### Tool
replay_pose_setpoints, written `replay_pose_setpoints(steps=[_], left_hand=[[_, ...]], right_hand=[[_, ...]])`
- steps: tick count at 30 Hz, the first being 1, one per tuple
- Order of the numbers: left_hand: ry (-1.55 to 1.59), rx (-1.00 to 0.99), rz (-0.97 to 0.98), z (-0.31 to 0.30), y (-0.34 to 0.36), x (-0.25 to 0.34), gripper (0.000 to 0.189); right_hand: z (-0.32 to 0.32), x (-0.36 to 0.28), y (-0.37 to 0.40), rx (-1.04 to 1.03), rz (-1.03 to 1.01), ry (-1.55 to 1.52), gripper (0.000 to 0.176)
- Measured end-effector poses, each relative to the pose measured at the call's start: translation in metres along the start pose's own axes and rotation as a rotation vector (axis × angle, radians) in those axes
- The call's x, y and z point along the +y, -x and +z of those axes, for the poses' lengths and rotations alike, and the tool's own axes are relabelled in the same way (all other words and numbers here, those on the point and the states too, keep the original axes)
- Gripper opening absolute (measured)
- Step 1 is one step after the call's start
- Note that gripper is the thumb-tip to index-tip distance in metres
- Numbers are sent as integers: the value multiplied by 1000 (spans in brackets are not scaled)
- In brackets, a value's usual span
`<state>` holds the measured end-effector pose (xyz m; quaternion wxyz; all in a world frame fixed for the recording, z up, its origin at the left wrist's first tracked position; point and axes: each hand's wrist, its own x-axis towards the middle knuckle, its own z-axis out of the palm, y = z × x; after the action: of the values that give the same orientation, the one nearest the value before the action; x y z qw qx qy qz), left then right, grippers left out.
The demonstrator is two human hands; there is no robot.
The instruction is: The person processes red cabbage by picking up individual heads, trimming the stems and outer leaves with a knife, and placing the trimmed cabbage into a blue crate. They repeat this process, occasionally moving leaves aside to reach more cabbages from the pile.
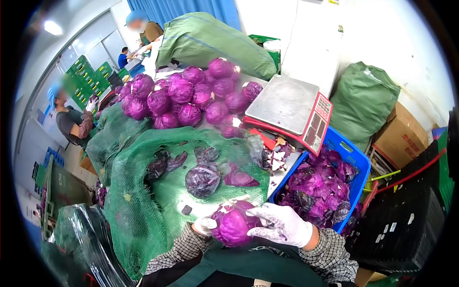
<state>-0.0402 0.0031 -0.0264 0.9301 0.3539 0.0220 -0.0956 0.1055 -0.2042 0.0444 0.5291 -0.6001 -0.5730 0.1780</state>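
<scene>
A round red cabbage (231,225) is held close to my body at the table's front. My left hand (206,225), in a white glove, grips its left side, with most of the fingers hidden. The white-gloved right hand (284,226) has its thumb and fingers closed against the cabbage's right side. Just beyond lies a darker cabbage (202,181) on the green mesh sack (143,191). Loose purple leaves lie around it, one leaf (240,176) to its right.
Many red cabbages (180,91) are piled at the back. A red scale (287,103) stands right of them. Below it, a blue crate (362,165) holds trimmed leaves. Green sacks (361,98) and a cardboard box (401,138) stand at right. Two co-workers (71,117) are at left and back.
</scene>
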Motion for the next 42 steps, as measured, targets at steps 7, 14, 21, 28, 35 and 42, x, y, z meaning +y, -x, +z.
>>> replay_pose_setpoints(steps=[7,14,21,28,35,42], left_hand=[[-732,91,112,9,12,28,109],[-1926,404,110,-1,0,9,120],[-1923,607,42,3,-17,1,126],[-1865,690,-99,13,-27,6,121],[-1881,739,-73,10,-32,1,116],[-1931,745,25,19,-26,-20,114]], right_hand=[[25,48,15,89,305,-423,14],[72,67,62,232,595,-718,28],[73,81,61,117,318,99,11],[75,82,47,74,303,464,13],[81,90,24,-49,482,673,13],[71,128,-9,-37,424,807,9]])
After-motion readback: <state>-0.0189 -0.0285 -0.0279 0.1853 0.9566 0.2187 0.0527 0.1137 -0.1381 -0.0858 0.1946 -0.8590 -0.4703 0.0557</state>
